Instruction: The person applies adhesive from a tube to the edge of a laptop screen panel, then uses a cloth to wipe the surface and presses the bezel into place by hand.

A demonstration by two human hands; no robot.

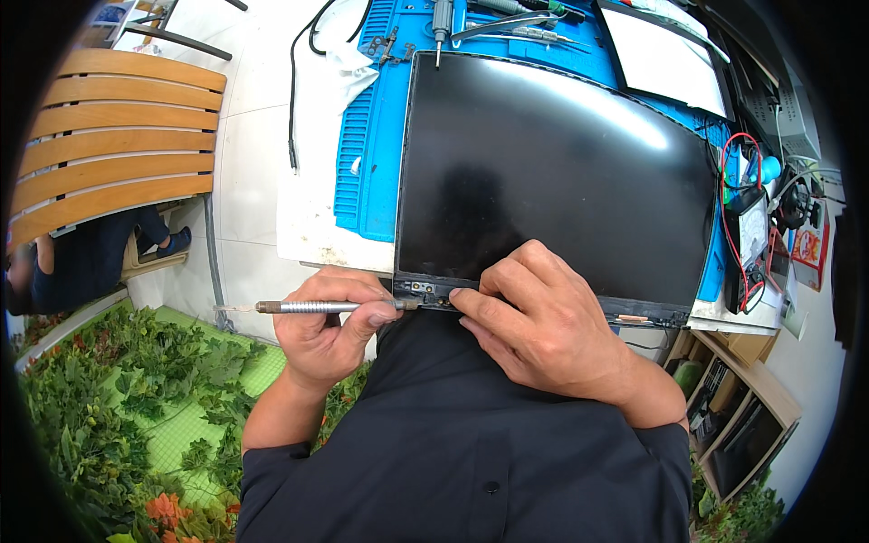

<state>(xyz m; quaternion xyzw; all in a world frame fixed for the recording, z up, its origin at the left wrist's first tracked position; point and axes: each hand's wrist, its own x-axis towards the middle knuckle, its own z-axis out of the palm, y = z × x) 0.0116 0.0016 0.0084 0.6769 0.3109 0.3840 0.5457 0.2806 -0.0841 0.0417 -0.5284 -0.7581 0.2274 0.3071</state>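
A dark laptop screen panel (561, 190) lies face up on a blue work mat (376, 181), its near edge against my dark shirt. At its near left corner is a bare strip with small metal mounts (422, 288). My left hand (326, 326) pinches a slim silver pen-shaped tool (312, 307), held level, with one thin end pointing left and the other at that corner. My right hand (543, 317) bends over the panel's near edge. Its thumb and fingertips press together just right of the metal mounts; anything between them is hidden.
A screwdriver (441, 27) rests at the panel's far left corner, near tweezers (507, 23) and other tools. Beyond stands a white-faced panel (670, 59). Red wires (727, 181) and devices crowd the right. A wooden slatted bench (127, 136), with a person below it, is at left.
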